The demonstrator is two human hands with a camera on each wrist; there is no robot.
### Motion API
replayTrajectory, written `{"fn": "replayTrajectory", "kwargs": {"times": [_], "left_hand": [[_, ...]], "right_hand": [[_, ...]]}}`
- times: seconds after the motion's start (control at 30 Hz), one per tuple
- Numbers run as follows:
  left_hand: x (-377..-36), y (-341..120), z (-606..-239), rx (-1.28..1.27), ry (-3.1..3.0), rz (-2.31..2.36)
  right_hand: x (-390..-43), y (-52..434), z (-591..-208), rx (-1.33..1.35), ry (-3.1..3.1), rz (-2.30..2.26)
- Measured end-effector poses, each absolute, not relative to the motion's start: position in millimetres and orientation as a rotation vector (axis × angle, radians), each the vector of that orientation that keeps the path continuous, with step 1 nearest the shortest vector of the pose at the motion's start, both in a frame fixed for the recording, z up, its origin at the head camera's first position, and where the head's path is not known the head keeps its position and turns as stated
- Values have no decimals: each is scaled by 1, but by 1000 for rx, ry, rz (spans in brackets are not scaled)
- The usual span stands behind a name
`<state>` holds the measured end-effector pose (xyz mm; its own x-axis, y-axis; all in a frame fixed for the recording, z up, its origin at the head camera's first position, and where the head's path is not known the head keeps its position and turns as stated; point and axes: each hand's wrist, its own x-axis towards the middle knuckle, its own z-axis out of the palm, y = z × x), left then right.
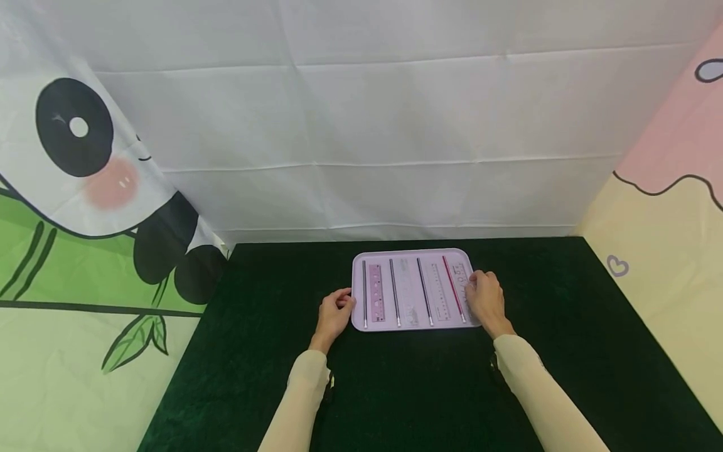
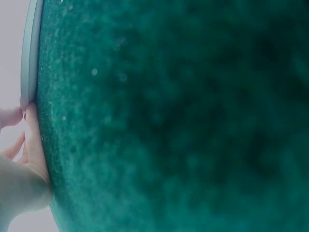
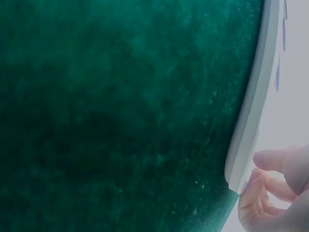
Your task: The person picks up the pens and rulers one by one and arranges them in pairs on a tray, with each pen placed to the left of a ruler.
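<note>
A light purple tray (image 1: 381,258) lies on the dark green cloth. In it, pencils and rulers alternate in upright rows: dark pencils (image 1: 395,292), a red pencil (image 1: 454,289) at the right, a pink ruler (image 1: 376,294) and clear rulers (image 1: 439,292). My left hand (image 1: 333,314) pinches the tray's left edge between thumb and fingers; the left wrist view shows the rim (image 2: 31,53) meeting the fingertips. At the opposite side my right hand (image 1: 487,301) grips the right edge, thumb over the rim (image 3: 248,116) and fingers curled beneath it, covering part of the rightmost ruler.
Dark green cloth (image 1: 271,389) covers the table around the tray. Behind it hangs a creased white sheet (image 1: 384,125). Printed cartoon cloths flank the table, a panda (image 1: 113,207) on the left and a pink and cream one (image 1: 666,251) on the right.
</note>
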<state>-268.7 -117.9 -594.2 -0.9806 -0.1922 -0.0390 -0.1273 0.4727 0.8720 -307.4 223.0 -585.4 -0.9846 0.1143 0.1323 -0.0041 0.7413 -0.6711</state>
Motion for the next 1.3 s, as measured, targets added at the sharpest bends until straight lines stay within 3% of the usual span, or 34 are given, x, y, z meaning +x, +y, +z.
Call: {"fn": "replayTrajectory", "kwargs": {"times": [1.3], "left_hand": [[-263,-120,-588,232,-2702,-1485]], "right_hand": [[-296,245,-591,16,-2695,1282]]}}
